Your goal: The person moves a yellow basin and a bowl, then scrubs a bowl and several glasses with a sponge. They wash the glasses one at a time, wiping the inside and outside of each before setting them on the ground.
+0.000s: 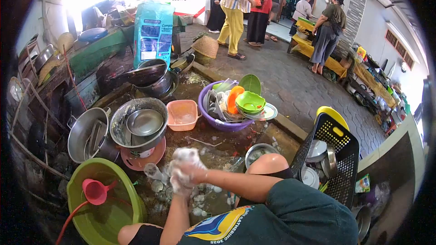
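My left hand [178,182] and my right hand [194,173] are closed together in front of me, both coated in white suds. A foam-covered white lump [185,155] sticks up at the top of them; the foam hides what it is. Beside my left hand a clear drinking glass [152,171] lies on its side on the wet ground. Several more small glasses [157,186] lie below it among blobs of foam. Right of my hands, near my knee, is a metal bowl [258,151] with cloudy water.
A green tub [105,165] with a pink dipper [95,192] stands at left. Beyond are metal pots [88,136], an orange basin [181,114] and a purple basin [222,124] piled with dishes. A black crate [347,168] holds metalware at right. Several people stand farther back.
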Tool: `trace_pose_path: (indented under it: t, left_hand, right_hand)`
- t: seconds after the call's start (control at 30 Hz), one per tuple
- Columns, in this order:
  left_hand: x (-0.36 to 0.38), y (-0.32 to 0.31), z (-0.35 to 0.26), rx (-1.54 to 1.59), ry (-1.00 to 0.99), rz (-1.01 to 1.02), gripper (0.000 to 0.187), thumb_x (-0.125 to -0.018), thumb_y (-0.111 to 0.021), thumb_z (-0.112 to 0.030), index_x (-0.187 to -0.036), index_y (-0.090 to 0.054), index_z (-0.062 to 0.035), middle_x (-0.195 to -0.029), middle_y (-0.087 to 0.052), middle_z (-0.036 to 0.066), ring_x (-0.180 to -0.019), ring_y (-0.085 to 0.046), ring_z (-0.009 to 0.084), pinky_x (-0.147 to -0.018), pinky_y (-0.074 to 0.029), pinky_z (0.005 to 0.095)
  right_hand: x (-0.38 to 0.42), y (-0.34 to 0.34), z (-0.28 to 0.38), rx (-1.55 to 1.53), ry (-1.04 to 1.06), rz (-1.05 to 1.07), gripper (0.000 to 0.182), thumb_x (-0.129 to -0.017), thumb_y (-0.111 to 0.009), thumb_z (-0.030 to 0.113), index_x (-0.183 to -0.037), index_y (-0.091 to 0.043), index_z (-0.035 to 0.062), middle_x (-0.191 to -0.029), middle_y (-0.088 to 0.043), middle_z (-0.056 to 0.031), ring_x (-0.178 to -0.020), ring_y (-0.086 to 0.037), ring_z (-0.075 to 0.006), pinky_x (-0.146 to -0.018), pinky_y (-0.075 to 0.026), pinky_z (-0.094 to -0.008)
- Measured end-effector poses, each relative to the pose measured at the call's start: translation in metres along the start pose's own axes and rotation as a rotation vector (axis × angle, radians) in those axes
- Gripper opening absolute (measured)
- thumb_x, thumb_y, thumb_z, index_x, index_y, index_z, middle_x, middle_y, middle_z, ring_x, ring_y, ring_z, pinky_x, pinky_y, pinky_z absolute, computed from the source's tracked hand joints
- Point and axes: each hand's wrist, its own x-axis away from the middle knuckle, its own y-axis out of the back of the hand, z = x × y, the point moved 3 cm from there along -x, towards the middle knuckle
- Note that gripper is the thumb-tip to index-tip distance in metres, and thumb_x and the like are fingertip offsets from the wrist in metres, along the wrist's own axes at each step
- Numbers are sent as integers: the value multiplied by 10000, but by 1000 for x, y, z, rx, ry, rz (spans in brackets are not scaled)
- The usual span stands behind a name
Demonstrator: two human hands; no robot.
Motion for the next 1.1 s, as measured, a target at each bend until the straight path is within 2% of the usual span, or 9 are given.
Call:
trace_pose_path:
  t: [0.03,0.17,0.33,0.5,0.53,0.73,0.8,0.93,1.1]
  left_hand:
    - [-34,98,20,10,-2,18,530,-816,-380,-436,-1210,-375,-81,-1150,-466,84,-1038,-467,244,-856,-411,352]
    - [-22,49,5,-171,29,-53,500,-821,-395,-393,-1205,-379,-74,-1142,-472,87,-1022,-479,238,-846,-418,348]
    - [-15,42,-9,-314,87,-94,411,-833,-415,-291,-1172,-416,-59,-1114,-493,88,-976,-511,217,-826,-433,340]
    - [-30,49,-10,-247,112,17,352,-846,-389,-243,-1136,-434,-49,-1096,-496,112,-956,-520,228,-816,-446,367]
    - [-33,56,-8,-251,67,35,364,-841,-389,-258,-1137,-434,-52,-1101,-493,108,-967,-513,233,-833,-432,373]
    - [-20,33,-4,230,1,-21,449,-809,-378,-371,-1131,-445,-65,-1098,-493,92,-991,-490,255,-872,-398,383]
    - [-13,32,-16,58,-316,-121,483,-796,-373,-417,-1118,-455,-67,-1074,-506,86,-969,-499,245,-850,-410,389]
    - [-6,40,-40,-26,-589,-388,368,-795,-447,-323,-1040,-490,-51,-983,-532,84,-887,-534,244,-758,-463,361]
    - [-1,56,-66,-142,-820,-500,177,-806,-451,-174,-868,-530,-28,-841,-536,56,-691,-524,168,-652,-456,298]
  right_hand:
    - [13,-27,10,-176,125,10,341,-752,-459,194,-1086,-472,131,-1109,-455,-150,-1078,-396,-308,-944,-212,-430]
    - [-1,-15,9,-279,31,377,298,-755,-461,173,-1046,-488,114,-1082,-464,-136,-1073,-395,-267,-960,-186,-472]
    - [-22,-3,-67,-409,-159,211,191,-710,-503,131,-869,-580,59,-840,-579,-137,-829,-554,-253,-752,-421,-324]
    - [-4,-9,-72,-1606,-376,104,201,-760,-520,163,-917,-555,41,-900,-587,-79,-826,-571,-197,-741,-455,-337]
    - [0,-22,-57,-2299,-681,132,223,-765,-515,181,-937,-546,43,-903,-586,-85,-824,-574,-211,-739,-461,-350]
    - [7,-69,-46,-2411,-348,1,275,-797,-435,210,-981,-536,32,-941,-578,-114,-831,-567,-245,-767,-452,-377]
    - [23,-78,-28,-2249,-1060,-92,269,-825,-372,208,-960,-545,52,-848,-593,-96,-731,-576,-253,-701,-474,-372]
    - [47,-107,12,-2010,-1401,-180,341,-823,-343,272,-990,-546,55,-832,-598,-86,-703,-571,-249,-664,-467,-352]
    - [50,-104,1,-1916,-1195,230,391,-826,-342,388,-980,-546,93,-863,-586,-73,-750,-546,-210,-646,-439,-369]
